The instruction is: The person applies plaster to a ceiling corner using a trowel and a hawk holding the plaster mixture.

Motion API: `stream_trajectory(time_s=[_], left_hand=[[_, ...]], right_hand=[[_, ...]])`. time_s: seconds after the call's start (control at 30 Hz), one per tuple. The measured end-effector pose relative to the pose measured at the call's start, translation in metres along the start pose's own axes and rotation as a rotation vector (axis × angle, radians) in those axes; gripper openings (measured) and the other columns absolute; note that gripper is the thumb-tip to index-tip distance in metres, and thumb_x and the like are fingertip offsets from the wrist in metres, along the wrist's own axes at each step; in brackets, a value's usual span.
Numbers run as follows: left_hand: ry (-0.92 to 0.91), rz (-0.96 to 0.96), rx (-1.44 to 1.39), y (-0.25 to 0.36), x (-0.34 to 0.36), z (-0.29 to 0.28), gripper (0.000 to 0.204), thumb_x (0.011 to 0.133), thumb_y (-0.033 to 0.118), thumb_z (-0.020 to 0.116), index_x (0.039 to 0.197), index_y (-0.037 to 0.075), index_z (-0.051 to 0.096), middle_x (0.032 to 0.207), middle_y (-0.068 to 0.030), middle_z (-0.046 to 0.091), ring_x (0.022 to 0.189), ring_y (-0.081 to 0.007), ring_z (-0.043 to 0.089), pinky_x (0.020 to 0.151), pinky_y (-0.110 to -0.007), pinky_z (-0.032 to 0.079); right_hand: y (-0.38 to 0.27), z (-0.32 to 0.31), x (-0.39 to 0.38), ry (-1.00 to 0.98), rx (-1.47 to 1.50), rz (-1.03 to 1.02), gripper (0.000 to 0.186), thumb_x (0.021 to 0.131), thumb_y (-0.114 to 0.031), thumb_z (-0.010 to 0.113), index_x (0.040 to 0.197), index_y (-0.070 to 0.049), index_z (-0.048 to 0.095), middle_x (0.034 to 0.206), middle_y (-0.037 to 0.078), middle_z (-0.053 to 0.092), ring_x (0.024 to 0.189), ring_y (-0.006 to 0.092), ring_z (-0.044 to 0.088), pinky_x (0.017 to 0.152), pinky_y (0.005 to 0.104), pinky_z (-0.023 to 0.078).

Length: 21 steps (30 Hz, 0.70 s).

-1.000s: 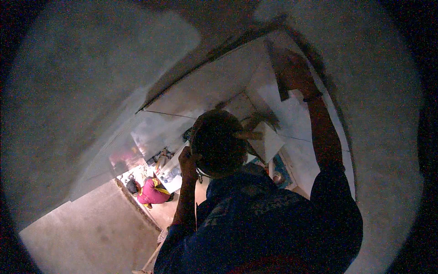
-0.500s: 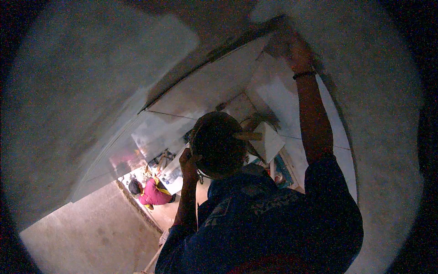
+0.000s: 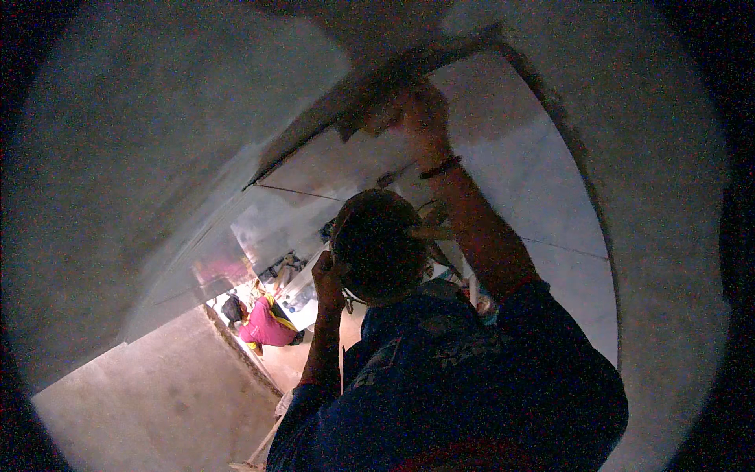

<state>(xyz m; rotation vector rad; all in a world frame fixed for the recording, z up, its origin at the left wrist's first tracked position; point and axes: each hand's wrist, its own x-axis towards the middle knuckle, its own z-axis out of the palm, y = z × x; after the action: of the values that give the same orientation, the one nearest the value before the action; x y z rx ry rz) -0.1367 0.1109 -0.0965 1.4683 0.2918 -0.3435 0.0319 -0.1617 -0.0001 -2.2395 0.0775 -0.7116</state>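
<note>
My left hand (image 3: 328, 281) is closed on the rim of a dark round bowl (image 3: 377, 250) in front of my chest. The bowl's contents are too dark to make out. A pale handle (image 3: 432, 233) juts past its right side. My right arm is raised, and my right hand (image 3: 425, 118), with a dark band at the wrist, is at the top edge of the pale wall panels (image 3: 314, 167). Its fingers are curled against a dark strip (image 3: 373, 98) along that edge; what they hold is lost in shadow and blur.
Rough grey plaster (image 3: 181, 102) surrounds the panels. Far below at left, a person in a pink and yellow top (image 3: 267, 324) bends over on the lit floor near several scattered things (image 3: 287, 271). A brown surface (image 3: 165, 393) fills the lower left.
My right hand has moved left and slightly down from the upper right corner along the panels' top edge. The bowl stays in my left hand. The person below has shifted a little.
</note>
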Motion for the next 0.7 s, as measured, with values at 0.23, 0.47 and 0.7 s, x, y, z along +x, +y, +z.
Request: stream_trajectory(time_s=[0.23, 0.47, 0.7], left_hand=[[-0.054, -0.024, 0.040, 0.008, 0.002, 0.005, 0.016, 0.061, 0.011, 0.059, 0.073, 0.005, 0.049, 0.065, -0.0001, 0.048, 0.058, -0.0099, 0.044, 0.052, -0.022, 0.036], [-0.007, -0.009, 0.044, 0.016, -0.013, 0.002, 0.017, 0.059, 0.010, 0.059, 0.071, 0.005, 0.048, 0.064, 0.0002, 0.047, 0.058, -0.0109, 0.043, 0.053, -0.024, 0.036], [0.004, 0.050, 0.089, 0.012, -0.013, -0.004, 0.016, 0.059, 0.007, 0.058, 0.072, 0.005, 0.049, 0.066, 0.0002, 0.048, 0.058, -0.0107, 0.044, 0.053, -0.024, 0.036]], right_hand=[[-0.066, 0.015, -0.051, -0.250, 0.882, 0.456, 0.031, 0.081, -0.029, 0.051, 0.098, -0.003, 0.054, 0.093, 0.006, 0.058, 0.085, 0.0165, 0.055, 0.076, 0.0307, 0.045], [0.016, -0.055, -0.080, 0.024, 2.032, 1.050, 0.036, 0.086, -0.027, 0.041, 0.114, -0.004, 0.045, 0.114, 0.010, 0.049, 0.100, 0.0224, 0.049, 0.091, 0.0355, 0.038], [0.054, -0.055, -0.068, -0.097, 1.407, 0.623, 0.033, 0.082, -0.019, 0.048, 0.112, -0.006, 0.048, 0.107, 0.011, 0.052, 0.096, 0.0236, 0.051, 0.081, 0.0394, 0.044]])
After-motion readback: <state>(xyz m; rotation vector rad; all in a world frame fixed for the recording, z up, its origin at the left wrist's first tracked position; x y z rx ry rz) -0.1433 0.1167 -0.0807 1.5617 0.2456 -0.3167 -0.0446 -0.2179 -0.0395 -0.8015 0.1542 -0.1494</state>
